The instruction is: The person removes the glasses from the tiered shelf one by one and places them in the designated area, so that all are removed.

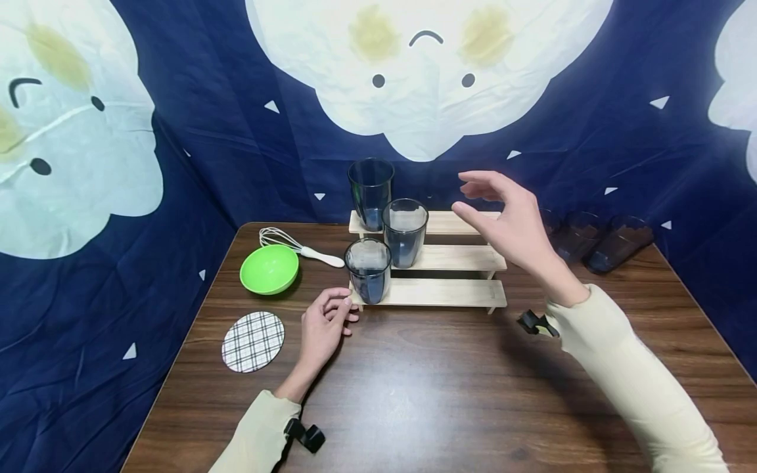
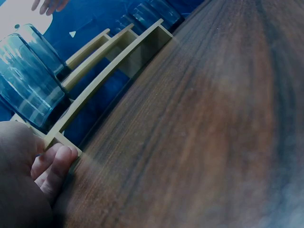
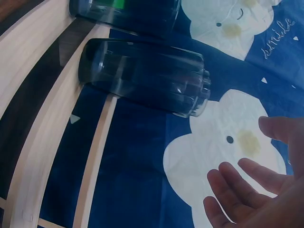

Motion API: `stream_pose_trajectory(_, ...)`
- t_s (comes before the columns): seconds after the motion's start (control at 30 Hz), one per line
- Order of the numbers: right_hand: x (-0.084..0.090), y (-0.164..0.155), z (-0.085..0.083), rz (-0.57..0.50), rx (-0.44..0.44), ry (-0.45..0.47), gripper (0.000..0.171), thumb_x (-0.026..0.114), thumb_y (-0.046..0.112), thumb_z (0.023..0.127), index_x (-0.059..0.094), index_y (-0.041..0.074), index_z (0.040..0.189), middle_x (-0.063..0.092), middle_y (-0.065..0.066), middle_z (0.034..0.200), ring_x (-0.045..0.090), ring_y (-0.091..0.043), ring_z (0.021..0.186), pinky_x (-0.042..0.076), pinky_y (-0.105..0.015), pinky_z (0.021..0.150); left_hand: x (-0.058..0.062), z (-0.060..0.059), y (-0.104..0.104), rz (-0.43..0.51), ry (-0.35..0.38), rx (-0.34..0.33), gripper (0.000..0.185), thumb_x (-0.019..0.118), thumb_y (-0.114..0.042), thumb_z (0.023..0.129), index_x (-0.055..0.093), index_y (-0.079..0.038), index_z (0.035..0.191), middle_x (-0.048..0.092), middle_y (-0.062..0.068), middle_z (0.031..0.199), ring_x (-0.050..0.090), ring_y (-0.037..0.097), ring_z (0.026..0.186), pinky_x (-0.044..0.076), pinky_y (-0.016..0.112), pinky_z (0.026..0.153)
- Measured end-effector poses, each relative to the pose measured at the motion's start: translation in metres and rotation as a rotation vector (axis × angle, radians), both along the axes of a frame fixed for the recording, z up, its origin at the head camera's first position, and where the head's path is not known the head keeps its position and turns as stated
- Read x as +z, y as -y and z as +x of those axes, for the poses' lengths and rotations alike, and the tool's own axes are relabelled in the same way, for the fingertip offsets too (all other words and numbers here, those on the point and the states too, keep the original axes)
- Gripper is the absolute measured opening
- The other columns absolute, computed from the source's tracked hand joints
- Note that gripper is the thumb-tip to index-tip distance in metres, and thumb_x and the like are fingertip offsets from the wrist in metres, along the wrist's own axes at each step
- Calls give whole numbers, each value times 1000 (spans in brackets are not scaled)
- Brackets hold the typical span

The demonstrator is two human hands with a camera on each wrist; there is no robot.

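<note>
A light wooden three-tier rack point(image 1: 443, 293) stands on the table, and a dark tinted glass is at the left of each tier. These are the front glass point(image 1: 368, 270), the middle glass point(image 1: 405, 234) and the back glass point(image 1: 371, 194). At the left end of the lowest tier, my left hand point(image 1: 324, 327) grips the rack's edge with curled fingers, as the left wrist view also shows. My right hand point(image 1: 510, 220) is in the air above the rack's right side, fingers apart and holding nothing. In the right wrist view the middle glass point(image 3: 142, 73) is apart from its fingertips.
Left of the rack are a green bowl point(image 1: 269, 269), a white-handled whisk point(image 1: 319, 256) and a round checked coaster point(image 1: 253, 341). Several more dark glasses point(image 1: 618, 244) are at the table's back right. A blue cloth point(image 1: 213, 157) with white shapes hangs behind.
</note>
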State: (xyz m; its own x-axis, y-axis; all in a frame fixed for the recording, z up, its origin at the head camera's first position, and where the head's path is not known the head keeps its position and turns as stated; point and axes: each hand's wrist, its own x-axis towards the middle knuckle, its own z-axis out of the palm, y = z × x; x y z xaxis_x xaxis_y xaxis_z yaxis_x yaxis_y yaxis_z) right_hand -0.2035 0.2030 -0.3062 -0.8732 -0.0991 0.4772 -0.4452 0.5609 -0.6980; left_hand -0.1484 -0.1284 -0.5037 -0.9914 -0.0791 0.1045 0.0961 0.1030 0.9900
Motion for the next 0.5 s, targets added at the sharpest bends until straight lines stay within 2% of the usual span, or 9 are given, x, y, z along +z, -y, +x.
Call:
stream_pose_trajectory(0.13,0,5,-7,13,23,36,47,87,24,99,73,15,144,78,-11,128,71,-26,122,56,-46,112,0,-1,1,4,0,4,17,69,-4,110,71,3,125,81,27,100,79,14,72,66,27,51)
stream_pose_trajectory(0.2,-1,6,-11,24,32,61,49,87,27,99,72,16,145,77,-11,130,70,-27,124,55,-50,112,0,-1,1,2,1,5,17,69,-4,110,71,2,126,81,27,101,79,13,73,66,27,52)
stream_pose_trajectory(0.5,-9,12,-27,57,71,110,56,88,34,97,71,18,147,76,-11,132,68,-27,128,51,-51,117,0,0,0,-3,5,7,16,69,-3,110,72,2,125,81,27,100,79,12,72,66,28,51)
